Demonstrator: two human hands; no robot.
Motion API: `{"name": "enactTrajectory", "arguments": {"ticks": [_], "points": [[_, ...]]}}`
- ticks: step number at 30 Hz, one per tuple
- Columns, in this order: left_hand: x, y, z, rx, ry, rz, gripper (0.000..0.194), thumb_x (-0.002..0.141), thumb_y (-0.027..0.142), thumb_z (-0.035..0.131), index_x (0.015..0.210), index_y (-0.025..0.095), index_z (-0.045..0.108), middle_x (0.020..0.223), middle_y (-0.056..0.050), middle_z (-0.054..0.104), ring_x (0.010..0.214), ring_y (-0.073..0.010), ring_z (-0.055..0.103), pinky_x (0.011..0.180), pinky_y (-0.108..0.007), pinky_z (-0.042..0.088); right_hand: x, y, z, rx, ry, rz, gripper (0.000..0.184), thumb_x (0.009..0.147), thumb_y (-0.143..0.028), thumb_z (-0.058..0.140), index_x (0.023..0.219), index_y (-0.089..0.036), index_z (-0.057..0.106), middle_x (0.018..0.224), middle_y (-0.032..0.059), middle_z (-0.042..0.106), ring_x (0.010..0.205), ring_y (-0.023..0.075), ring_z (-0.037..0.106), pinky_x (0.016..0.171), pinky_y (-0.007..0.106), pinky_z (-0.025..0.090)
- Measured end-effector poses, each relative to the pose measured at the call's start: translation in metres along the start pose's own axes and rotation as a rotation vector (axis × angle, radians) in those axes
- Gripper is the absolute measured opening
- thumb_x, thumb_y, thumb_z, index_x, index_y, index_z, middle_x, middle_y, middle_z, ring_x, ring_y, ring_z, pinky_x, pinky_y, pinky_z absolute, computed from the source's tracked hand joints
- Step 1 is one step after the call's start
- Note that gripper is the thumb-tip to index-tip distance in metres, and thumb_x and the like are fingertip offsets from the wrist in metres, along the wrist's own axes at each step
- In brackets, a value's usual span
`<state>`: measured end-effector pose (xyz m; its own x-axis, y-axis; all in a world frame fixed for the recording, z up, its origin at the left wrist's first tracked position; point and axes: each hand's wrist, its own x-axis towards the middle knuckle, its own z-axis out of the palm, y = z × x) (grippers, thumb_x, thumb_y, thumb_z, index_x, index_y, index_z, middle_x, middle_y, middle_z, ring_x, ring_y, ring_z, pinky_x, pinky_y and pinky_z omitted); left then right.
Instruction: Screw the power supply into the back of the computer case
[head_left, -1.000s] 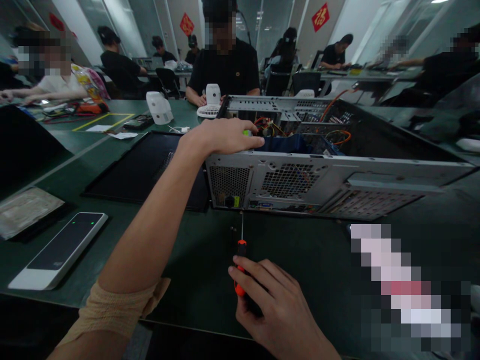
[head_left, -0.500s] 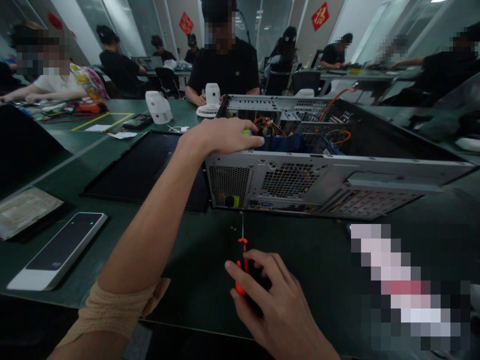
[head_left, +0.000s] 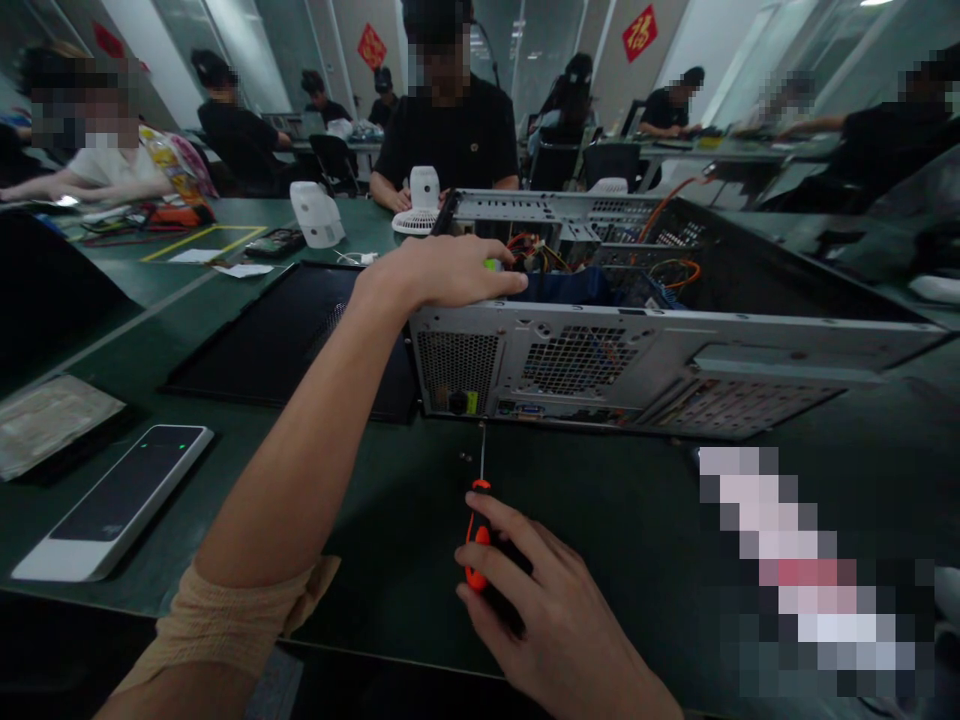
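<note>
Screwdriver (head_left: 481, 545) turning seems the step: the right hand (head_left: 551, 600) grips it, tip at the near lower edge of the computer case (head_left: 664, 345), mid-right. The left hand (head_left: 442, 270) lies atop, grip unclear; further turning would call for steady alignment.
</note>
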<state>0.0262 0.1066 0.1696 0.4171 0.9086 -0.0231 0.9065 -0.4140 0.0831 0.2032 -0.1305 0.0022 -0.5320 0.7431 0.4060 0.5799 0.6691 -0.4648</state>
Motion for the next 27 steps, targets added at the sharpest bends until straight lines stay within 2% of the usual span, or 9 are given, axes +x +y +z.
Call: {"name": "enactTrajectory", "arguments": {"ticks": [3, 8, 12, 15, 19, 24, 27], "points": [[0.0004, -0.0005, 0.0009, -0.003, 0.014, 0.001, 0.078, 0.097, 0.075, 0.036, 0.158, 0.03, 0.051, 0.16, -0.003, 0.057, 0.144, -0.0354, 0.054, 0.119, -0.046, 0.039, 0.0001, -0.001, -0.0013, 0.04, -0.017, 0.016, 0.03, 0.097, -0.014, 0.055, 0.125, -0.024, 0.063, 0.159, 0.0111, 0.054, 0.124, 0.0247, 0.069, 0.1, 0.043, 0.063], [0.0018, -0.0021, 0.0012, -0.026, 0.007, -0.004, 0.078, 0.095, 0.077, 0.037, 0.159, 0.034, 0.05, 0.16, 0.0, 0.056, 0.144, -0.0363, 0.054, 0.121, -0.047, 0.036, 0.0042, -0.0047, -0.0035, 0.002, -0.012, -0.028, 0.03, 0.1, -0.014, 0.053, 0.126, -0.023, 0.064, 0.143, 0.0062, 0.069, 0.112, 0.0243, 0.069, 0.093, 0.044, 0.063], [0.0003, -0.0012, 0.0004, -0.031, 0.008, 0.005, 0.08, 0.095, 0.076, 0.038, 0.159, 0.03, 0.05, 0.16, -0.004, 0.056, 0.144, -0.0379, 0.054, 0.121, -0.048, 0.036, 0.0054, -0.0061, -0.0058, -0.055, 0.008, -0.097, 0.042, 0.099, -0.01, 0.05, 0.137, -0.023, 0.063, 0.145, 0.0038, 0.069, 0.106, 0.0245, 0.065, 0.088, 0.044, 0.063], [0.0, -0.0014, 0.0006, -0.038, 0.015, 0.019, 0.081, 0.096, 0.075, 0.039, 0.159, 0.025, 0.051, 0.16, -0.009, 0.055, 0.142, -0.0384, 0.055, 0.12, -0.047, 0.038, 0.0061, -0.0065, -0.0055, -0.053, 0.064, -0.111, 0.036, 0.099, -0.009, 0.051, 0.13, -0.021, 0.066, 0.138, 0.005, 0.072, 0.106, 0.0232, 0.065, 0.088, 0.041, 0.062], [0.0022, -0.003, 0.0009, -0.036, -0.004, 0.015, 0.081, 0.096, 0.076, 0.038, 0.16, 0.027, 0.049, 0.162, -0.007, 0.054, 0.143, -0.0377, 0.054, 0.12, -0.048, 0.037, 0.0065, -0.0073, -0.0033, -0.036, 0.091, -0.096, 0.026, 0.1, -0.01, 0.054, 0.119, -0.019, 0.069, 0.125, 0.0068, 0.076, 0.103, 0.0218, 0.067, 0.088, 0.039, 0.061], [0.0035, -0.0034, 0.0004, -0.039, -0.009, 0.02, 0.082, 0.094, 0.077, 0.039, 0.159, 0.028, 0.05, 0.159, -0.005, 0.056, 0.143, -0.037, 0.054, 0.119, -0.045, 0.038, 0.0032, -0.0071, -0.0001, -0.055, 0.078, -0.084, 0.027, 0.102, -0.013, 0.056, 0.126, -0.021, 0.067, 0.124, 0.0078, 0.074, 0.103, 0.0236, 0.065, 0.086, 0.039, 0.061], [0.0025, -0.0024, -0.0001, -0.033, -0.011, 0.019, 0.082, 0.095, 0.076, 0.039, 0.159, 0.027, 0.05, 0.159, -0.006, 0.056, 0.142, -0.0365, 0.055, 0.119, -0.045, 0.039, 0.0032, -0.0052, 0.0014, -0.076, 0.095, -0.083, 0.021, 0.105, -0.018, 0.058, 0.123, -0.02, 0.068, 0.12, 0.0081, 0.073, 0.1, 0.0231, 0.065, 0.084, 0.038, 0.06]]}}
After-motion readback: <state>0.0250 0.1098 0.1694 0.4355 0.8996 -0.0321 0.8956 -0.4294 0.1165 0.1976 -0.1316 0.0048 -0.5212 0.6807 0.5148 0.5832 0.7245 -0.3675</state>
